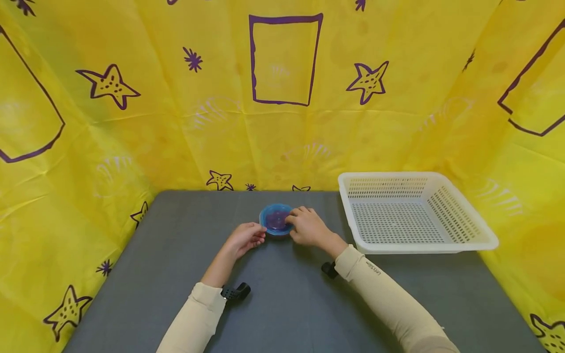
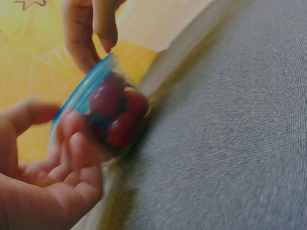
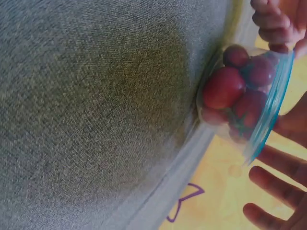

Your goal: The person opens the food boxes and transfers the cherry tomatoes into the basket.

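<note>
A round clear plastic tub (image 3: 211,103) with a blue lid (image 1: 277,208) stands on the grey table. Through its wall show several red cherry tomatoes (image 2: 122,129), some with green stalks. My left hand (image 1: 244,239) pinches the tub's left side at the lid rim, thumb on the lid edge and the other fingers curled. My right hand (image 1: 307,226) is at the lid's right side. In the right wrist view its fingers (image 3: 276,187) are spread and fairly straight, touching the lid's edge. The underside of the right palm is hidden in the head view.
A white perforated plastic basket (image 1: 388,247) stands at the right rear of the table, close to my right forearm. The grey table (image 1: 176,274) ends at a yellow patterned cloth (image 1: 282,132) hanging behind it and at both sides.
</note>
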{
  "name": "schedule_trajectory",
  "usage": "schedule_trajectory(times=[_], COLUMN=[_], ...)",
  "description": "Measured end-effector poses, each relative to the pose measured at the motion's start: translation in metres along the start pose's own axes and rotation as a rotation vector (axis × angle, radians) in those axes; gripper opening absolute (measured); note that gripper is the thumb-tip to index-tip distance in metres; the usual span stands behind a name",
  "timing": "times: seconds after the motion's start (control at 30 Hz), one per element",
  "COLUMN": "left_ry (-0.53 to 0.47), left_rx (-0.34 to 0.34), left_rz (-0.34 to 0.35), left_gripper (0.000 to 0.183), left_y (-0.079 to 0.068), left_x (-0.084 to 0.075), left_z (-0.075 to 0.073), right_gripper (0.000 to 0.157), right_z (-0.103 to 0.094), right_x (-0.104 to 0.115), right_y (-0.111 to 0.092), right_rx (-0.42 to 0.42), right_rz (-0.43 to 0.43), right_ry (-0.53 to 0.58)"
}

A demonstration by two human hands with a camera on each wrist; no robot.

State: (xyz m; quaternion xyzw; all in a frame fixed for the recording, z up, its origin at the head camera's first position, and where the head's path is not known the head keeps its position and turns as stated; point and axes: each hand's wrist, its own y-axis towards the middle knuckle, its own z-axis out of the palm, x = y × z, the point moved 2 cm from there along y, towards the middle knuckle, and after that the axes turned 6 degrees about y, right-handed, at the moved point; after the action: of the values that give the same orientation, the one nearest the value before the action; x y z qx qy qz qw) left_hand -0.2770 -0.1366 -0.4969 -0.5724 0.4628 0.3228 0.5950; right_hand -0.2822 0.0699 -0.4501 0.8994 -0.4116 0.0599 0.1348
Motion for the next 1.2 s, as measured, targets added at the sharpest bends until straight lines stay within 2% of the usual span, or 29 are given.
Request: schedule_trajectory(times=[0.07,0.13,0.23,0.33,0.47,0.57,0.7,0.8,0.93,1.07,1.2], left_ry=[0.036,0.07,0.108,0.115,0.009,-0.108,-0.191,-0.222,-0.231,-0.21,-0.193], left_rx=[0.073,0.096,0.069,0.0,-0.096,-0.112,-0.094,-0.105,-0.127,-0.131,-0.109], left_rz=[-0.004,-0.011,-0.02,0.002,0.082,0.113,0.089,0.048,0.02,0.053,0.055], left_gripper=[0.021,0.03,0.042,0.039,0.028,0.029,0.031,0.029,0.025,0.022,0.02], left_y=[-0.005,-0.009,-0.012,-0.01,-0.005,0.0,0.002,0.001,-0.004,-0.007,-0.008], left_x=[0.0,-0.001,0.0,0.002,0.001,0.001,0.004,0.009,0.013,0.014,0.013], left_z=[-0.002,-0.005,-0.009,-0.012,-0.013,-0.011,-0.006,-0.002,0.001,0.001,0.0], right_gripper=[0.026,0.034,0.048,0.051,0.041,0.034,0.032,0.032,0.029,0.026,0.027], right_z=[0.0,0.002,0.007,0.009,0.008,0.006,0.005,0.007,0.012,0.019,0.023], right_x=[0.001,0.003,0.006,0.007,0.006,0.004,0.004,0.006,0.011,0.013,0.015], right_y=[0.001,0.003,0.005,0.007,0.01,0.013,0.014,0.012,0.007,0.004,0.004], right_rx=[-0.015,-0.034,-0.055,-0.063,-0.049,-0.02,0.007,-0.002,-0.063,-0.142,-0.206], right_rz=[0.0,-0.022,-0.079,-0.119,-0.131,-0.141,-0.155,-0.201,-0.324,-0.434,-0.5], right_ry=[0.002,-0.008,-0.037,-0.056,-0.045,-0.028,-0.015,-0.028,-0.097,-0.238,-0.337])
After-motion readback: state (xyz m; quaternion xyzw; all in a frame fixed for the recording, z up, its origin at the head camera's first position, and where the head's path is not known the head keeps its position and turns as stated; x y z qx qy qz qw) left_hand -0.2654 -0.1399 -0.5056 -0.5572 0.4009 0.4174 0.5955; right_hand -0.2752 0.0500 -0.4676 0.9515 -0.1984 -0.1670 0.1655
